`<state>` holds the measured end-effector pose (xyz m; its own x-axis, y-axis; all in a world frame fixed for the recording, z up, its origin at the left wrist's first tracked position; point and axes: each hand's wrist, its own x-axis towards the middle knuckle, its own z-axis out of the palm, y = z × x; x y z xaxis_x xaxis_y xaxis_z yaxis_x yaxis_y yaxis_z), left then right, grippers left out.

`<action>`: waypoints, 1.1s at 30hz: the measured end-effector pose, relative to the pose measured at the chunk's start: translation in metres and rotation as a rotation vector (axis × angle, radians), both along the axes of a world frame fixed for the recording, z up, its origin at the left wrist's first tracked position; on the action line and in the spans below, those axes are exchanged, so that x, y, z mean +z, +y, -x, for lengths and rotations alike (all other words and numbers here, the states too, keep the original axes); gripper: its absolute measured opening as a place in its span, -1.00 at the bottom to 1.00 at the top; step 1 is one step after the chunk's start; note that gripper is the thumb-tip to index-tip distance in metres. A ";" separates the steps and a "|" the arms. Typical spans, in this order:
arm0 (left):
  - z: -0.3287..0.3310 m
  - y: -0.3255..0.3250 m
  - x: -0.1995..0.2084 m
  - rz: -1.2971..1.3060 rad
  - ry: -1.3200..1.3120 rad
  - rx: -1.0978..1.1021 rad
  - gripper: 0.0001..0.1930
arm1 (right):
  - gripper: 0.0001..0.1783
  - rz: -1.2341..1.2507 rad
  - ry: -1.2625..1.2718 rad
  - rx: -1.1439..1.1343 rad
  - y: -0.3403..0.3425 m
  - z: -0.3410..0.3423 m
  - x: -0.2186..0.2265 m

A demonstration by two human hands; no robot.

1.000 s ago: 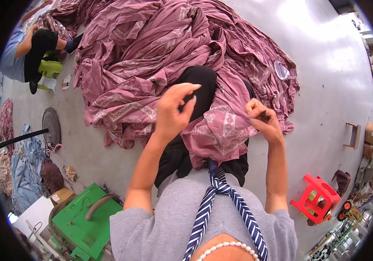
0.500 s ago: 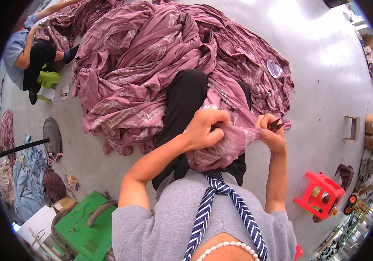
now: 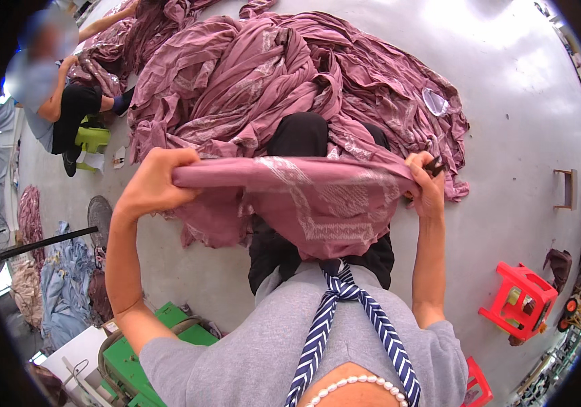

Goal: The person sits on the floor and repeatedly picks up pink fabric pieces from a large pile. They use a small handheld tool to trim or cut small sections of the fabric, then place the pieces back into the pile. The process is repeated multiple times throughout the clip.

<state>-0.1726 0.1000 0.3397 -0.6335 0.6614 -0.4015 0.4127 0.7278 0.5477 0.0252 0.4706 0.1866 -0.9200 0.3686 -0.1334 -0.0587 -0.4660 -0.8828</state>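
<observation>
A stretch of dusty-pink fabric with a pale woven pattern is pulled taut across my lap. My left hand grips its rolled left edge. At the other end my right hand pinches the fabric's right edge. Out of that same hand stick the dark pointed tips of a small tool, which look like thread snips; the rest of it is hidden in the palm. Beyond my knees the cloth continues into a large heap of pink fabric on the floor.
At the far left a person sits on a lime-green stool, handling pink cloth. A red plastic stool stands to my right. Behind my left arm is a green machine. A black pole and blue cloth lie leftward.
My left hand has moved left and slightly up, drawing the bunched fabric out into a wide, taut span. My right hand keeps its hold, a little higher than before.
</observation>
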 end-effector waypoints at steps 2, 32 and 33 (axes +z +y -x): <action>0.004 -0.010 -0.003 -0.250 -0.286 0.200 -0.61 | -0.92 -0.240 -0.201 0.126 -0.006 0.012 0.003; -0.045 0.107 -0.120 -0.914 -0.638 0.568 -0.49 | -0.87 -0.074 0.075 0.283 -0.100 0.040 0.006; -0.048 0.109 -0.119 -0.867 -0.683 0.539 -0.42 | -0.88 -0.106 0.067 0.305 -0.099 0.037 0.001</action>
